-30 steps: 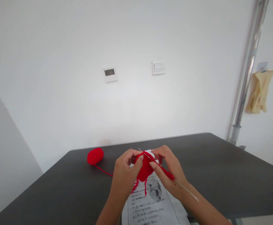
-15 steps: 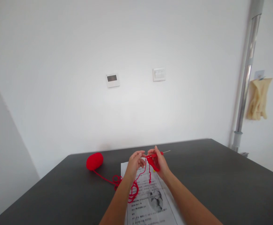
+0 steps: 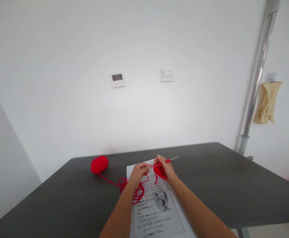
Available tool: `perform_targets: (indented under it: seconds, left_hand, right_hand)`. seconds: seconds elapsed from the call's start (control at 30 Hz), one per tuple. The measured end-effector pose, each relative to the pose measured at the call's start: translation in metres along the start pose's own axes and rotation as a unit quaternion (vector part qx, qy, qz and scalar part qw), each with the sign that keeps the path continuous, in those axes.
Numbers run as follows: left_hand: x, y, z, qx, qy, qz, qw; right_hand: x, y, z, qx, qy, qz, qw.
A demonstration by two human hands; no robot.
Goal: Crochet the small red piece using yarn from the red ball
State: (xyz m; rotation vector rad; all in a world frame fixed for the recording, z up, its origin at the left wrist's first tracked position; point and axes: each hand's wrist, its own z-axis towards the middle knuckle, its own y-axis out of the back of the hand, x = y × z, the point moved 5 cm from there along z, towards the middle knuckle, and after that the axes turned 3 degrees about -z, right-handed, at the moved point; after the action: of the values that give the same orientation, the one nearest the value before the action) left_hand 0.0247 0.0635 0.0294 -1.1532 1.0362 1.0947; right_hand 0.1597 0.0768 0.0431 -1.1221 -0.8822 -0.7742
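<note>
My left hand is closed in a pinch on a strand of red yarn, which runs taut towards my right hand. My right hand is closed around a crochet hook with a red handle and thin metal ends, one pointing to the upper right. A small piece of red crochet work hangs at the right fingers, with a short yarn tail below it. Both hands are above a printed sheet. Loose loops of yarn lie by my left wrist.
A red ball of yarn rests on the dark table at the left, its strand leading to the loops. Behind are a white wall with a thermostat and a switch. Yellowish gloves hang beside a metal pipe.
My left hand has drawn slightly away from the right, and its fingers have closed on the yarn, stretching the strand between them. The hook's handle shows more. The view has shifted slightly.
</note>
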Motion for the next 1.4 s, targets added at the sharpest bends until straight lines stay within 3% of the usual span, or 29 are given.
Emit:
perform_targets:
  seconds: [0.33, 0.63, 0.87, 1.2, 1.4]
  left_hand:
    - [0.004, 0.018, 0.004, -0.080, -0.034, -0.008, 0.996]
    - [-0.009, 0.023, -0.001, -0.135, -0.071, 0.053, 0.987]
    - [-0.011, 0.028, 0.000, -0.181, -0.089, 0.090, 0.975]
    - [-0.007, 0.027, 0.002, -0.180, -0.080, 0.107, 0.975]
    - [-0.001, 0.037, 0.004, -0.193, -0.061, 0.083, 0.976]
  right_hand:
    - [-0.003, -0.017, -0.015, 0.141, -0.019, -0.007, 0.990]
    - [-0.005, -0.020, -0.017, 0.154, -0.022, -0.022, 0.988]
    - [-0.011, -0.025, -0.016, 0.196, -0.065, 0.000, 0.978]
    - [-0.012, -0.030, -0.018, 0.232, -0.088, 0.025, 0.968]
    - [-0.011, -0.026, -0.018, 0.198, -0.081, 0.045, 0.976]
